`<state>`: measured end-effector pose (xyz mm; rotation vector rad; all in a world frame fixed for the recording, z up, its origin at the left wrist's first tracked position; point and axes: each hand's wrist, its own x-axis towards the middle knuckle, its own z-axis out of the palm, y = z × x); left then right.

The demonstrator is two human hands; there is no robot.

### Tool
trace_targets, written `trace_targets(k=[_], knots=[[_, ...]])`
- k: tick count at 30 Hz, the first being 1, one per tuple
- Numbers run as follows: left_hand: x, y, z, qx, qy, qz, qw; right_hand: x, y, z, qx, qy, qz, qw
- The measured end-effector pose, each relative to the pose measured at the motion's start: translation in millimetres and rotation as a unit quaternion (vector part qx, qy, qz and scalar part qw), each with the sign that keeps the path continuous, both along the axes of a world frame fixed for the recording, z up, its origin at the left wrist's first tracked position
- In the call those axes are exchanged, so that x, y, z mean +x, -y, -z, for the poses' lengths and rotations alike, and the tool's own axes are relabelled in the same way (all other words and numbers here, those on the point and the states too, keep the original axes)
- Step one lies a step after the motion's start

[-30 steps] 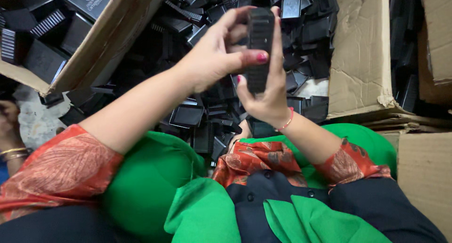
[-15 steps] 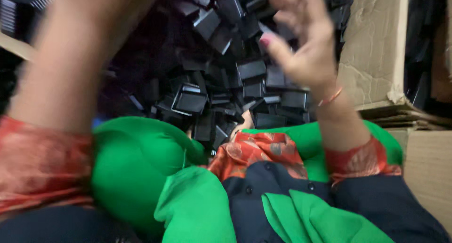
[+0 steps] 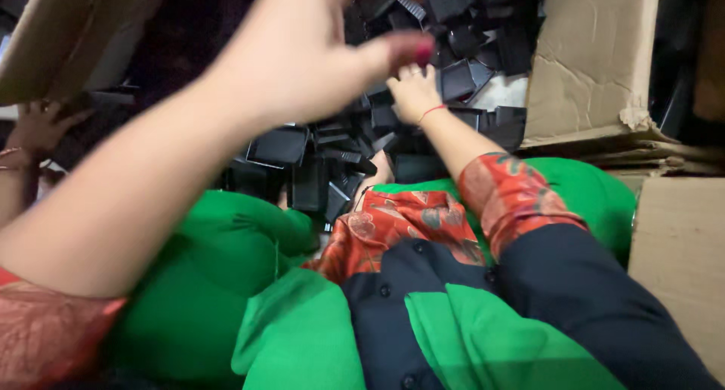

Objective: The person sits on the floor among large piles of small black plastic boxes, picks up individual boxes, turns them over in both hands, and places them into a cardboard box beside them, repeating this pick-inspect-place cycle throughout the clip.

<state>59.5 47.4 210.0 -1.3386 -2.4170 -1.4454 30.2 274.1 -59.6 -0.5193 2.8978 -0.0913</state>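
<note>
A heap of small black plastic parts lies in front of my knees. My right hand, with a red thread at the wrist, rests palm down on the heap with its fingertips among the parts; whether it grips one is hidden. My left hand is raised close to the camera and blurred. Its red-nailed thumb points right, its fingers are spread, and I see nothing in it. My lap shows green cloth, red patterned sleeves and a dark garment.
A torn cardboard box flap stands at the upper right, with more cardboard at the right edge. Another cardboard box is at the upper left. Another person's hand with a bangle lies at the left edge.
The long black part held up in both hands a second ago is gone from view. My right hand has dropped onto the heap. My left arm has swung across, close to the camera.
</note>
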Motion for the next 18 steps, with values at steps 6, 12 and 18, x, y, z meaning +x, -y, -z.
trace_targets(k=[6,12,18], knots=[[-31,-2,79,0.035,0.178,-0.090,0.979,-27,2,-19,-0.201,-0.085,0.076,0.973],[-51,-1,88,0.018,0.338,-0.169,0.925,-39,-3,-102,-0.740,0.296,-0.008,0.603],[-61,3,85,-0.180,0.129,-0.208,0.953,-37,-13,-112,-0.765,0.332,-0.042,0.550]])
